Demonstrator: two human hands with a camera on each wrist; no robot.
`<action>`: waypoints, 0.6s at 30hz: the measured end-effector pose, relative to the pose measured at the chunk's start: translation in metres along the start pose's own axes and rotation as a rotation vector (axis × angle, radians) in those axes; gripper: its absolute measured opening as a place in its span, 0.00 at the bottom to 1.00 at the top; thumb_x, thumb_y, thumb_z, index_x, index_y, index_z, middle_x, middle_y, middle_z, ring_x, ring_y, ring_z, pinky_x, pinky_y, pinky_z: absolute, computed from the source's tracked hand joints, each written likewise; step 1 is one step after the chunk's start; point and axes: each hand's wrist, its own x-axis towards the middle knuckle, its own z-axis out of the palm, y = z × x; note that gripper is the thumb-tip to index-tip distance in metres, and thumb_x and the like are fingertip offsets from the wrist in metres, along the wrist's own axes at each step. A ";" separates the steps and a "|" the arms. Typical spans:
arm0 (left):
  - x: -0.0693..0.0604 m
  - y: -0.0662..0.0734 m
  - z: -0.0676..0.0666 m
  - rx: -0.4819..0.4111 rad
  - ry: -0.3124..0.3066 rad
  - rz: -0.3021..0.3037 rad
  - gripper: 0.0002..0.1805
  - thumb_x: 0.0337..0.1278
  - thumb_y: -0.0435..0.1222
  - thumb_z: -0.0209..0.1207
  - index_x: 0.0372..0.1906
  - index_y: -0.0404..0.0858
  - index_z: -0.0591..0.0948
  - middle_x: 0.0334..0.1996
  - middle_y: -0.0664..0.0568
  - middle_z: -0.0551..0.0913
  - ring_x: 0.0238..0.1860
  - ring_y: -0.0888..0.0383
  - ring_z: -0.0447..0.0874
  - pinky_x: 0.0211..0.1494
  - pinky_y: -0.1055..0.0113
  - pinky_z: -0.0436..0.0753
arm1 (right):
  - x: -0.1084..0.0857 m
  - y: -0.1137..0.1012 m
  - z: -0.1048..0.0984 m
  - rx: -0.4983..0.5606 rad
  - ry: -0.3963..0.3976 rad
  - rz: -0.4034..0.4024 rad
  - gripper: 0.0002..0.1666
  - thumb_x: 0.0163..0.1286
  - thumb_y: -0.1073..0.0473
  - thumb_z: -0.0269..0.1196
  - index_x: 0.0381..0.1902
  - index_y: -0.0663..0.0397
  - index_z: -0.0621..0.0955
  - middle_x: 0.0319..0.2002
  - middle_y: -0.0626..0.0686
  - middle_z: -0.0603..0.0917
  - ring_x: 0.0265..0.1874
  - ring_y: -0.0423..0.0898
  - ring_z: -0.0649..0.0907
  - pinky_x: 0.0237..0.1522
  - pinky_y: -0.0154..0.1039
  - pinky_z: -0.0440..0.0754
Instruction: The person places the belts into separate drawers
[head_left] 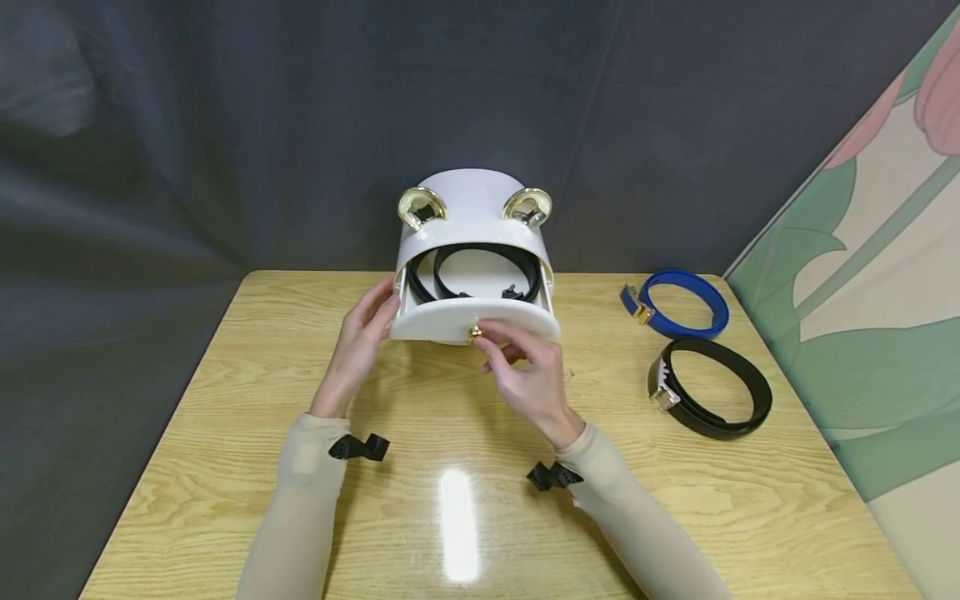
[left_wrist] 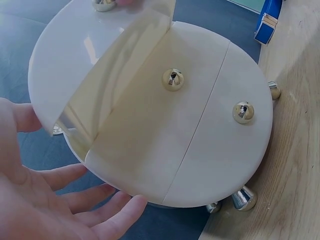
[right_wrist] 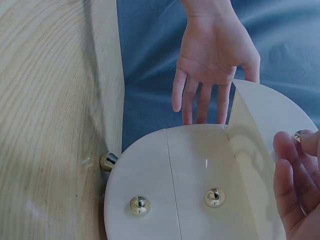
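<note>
A white rounded cabinet (head_left: 471, 204) with gold ear-shaped rings stands near the back of the table. Its top drawer (head_left: 431, 319) is pulled out, and a coiled black belt (head_left: 534, 271) lies inside. My right hand (head_left: 531, 367) pinches the drawer's gold knob (head_left: 474, 333) between thumb and fingers. At the cabinet's left side, my left hand (head_left: 358, 340) rests with fingers extended and parted, touching near the drawer's edge. Below, two closed drawer fronts carry a middle knob (left_wrist: 173, 80) and a lower knob (left_wrist: 243, 112).
To the right on the wooden table (head_left: 465, 442) lie a coiled blue belt (head_left: 701, 292) with a gold buckle and a coiled black belt (head_left: 757, 392) with a silver buckle. A dark curtain (head_left: 300, 133) hangs behind; a floral cloth (head_left: 885, 333) borders the right edge.
</note>
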 end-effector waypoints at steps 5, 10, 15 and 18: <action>0.000 0.000 -0.001 0.012 -0.003 -0.003 0.33 0.86 0.47 0.47 0.85 0.40 0.60 0.83 0.45 0.65 0.79 0.47 0.67 0.75 0.47 0.72 | 0.002 0.002 0.002 0.003 0.011 0.007 0.14 0.64 0.77 0.72 0.48 0.70 0.88 0.35 0.65 0.92 0.16 0.50 0.87 0.23 0.30 0.85; 0.000 0.000 -0.003 0.023 -0.002 -0.004 0.33 0.86 0.46 0.47 0.85 0.39 0.60 0.82 0.45 0.65 0.78 0.46 0.68 0.75 0.45 0.72 | 0.004 0.004 0.004 0.011 0.021 0.022 0.13 0.65 0.76 0.72 0.48 0.70 0.88 0.34 0.65 0.92 0.16 0.54 0.87 0.23 0.31 0.85; 0.001 0.000 -0.002 0.021 -0.005 0.006 0.32 0.86 0.46 0.46 0.84 0.39 0.61 0.81 0.42 0.66 0.78 0.44 0.68 0.77 0.40 0.72 | 0.007 0.004 0.005 0.013 0.039 0.036 0.14 0.65 0.75 0.73 0.48 0.70 0.88 0.34 0.65 0.92 0.15 0.54 0.86 0.22 0.31 0.85; 0.000 -0.001 -0.002 0.020 -0.006 0.014 0.32 0.86 0.46 0.46 0.84 0.40 0.61 0.80 0.41 0.67 0.78 0.42 0.68 0.77 0.38 0.72 | 0.008 0.005 0.005 0.027 0.046 0.050 0.14 0.65 0.75 0.72 0.49 0.70 0.88 0.35 0.65 0.92 0.15 0.55 0.86 0.21 0.31 0.84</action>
